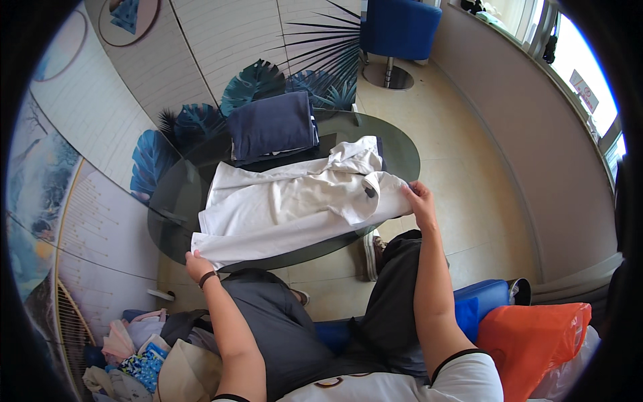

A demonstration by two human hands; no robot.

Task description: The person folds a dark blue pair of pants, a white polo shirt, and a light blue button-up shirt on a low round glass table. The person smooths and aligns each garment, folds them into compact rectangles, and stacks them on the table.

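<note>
A white short-sleeved shirt [286, 196] lies spread sideways on an oval dark glass table [402, 140], its near side folded inward in a long strip. At the lower left, my left hand [200, 266] grips the corner of the hem. My right hand [421, 201] pinches the shirt's near edge at the shoulder end, by the table's right rim. One sleeve is turned back over the body, with a dark patch showing at its opening. Behind the shirt, a stack of folded dark blue clothes [271, 125] rests on the glass.
A pile of mixed clothes [145, 352] lies at my lower left. An orange plastic bag [532, 341] is beside me at the lower right. A blue swivel chair [399, 30] stands beyond the table, near decorated panels [236, 40].
</note>
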